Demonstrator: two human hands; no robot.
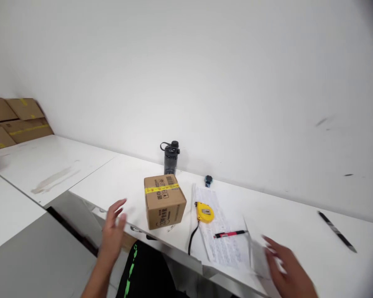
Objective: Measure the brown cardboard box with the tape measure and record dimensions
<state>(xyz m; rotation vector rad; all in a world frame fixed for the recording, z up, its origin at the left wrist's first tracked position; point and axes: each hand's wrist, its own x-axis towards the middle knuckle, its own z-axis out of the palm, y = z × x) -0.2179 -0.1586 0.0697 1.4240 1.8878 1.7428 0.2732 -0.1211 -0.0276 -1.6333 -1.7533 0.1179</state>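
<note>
My left hand (113,231) hovers by the front edge of the table, left of a cardboard box (166,201) with yellow tape over its top. Its fingers are apart and hold nothing. At the lower right, my right hand (289,269) is beside the right edge of some handwritten paper sheets (228,252). Thumb and fingers are spread there, somewhat blurred; whether they touch the paper I cannot tell. On the sheets lie a yellow tape measure (205,212) with a black strap and a red and black pen (230,234).
A dark water bottle (170,159) stands behind the box, near the wall. A small wristwatch (208,180) lies behind the papers. Far right is a black and grey pen-like or knife-like object (337,231). Several taped boxes (27,128) are stacked at the far left.
</note>
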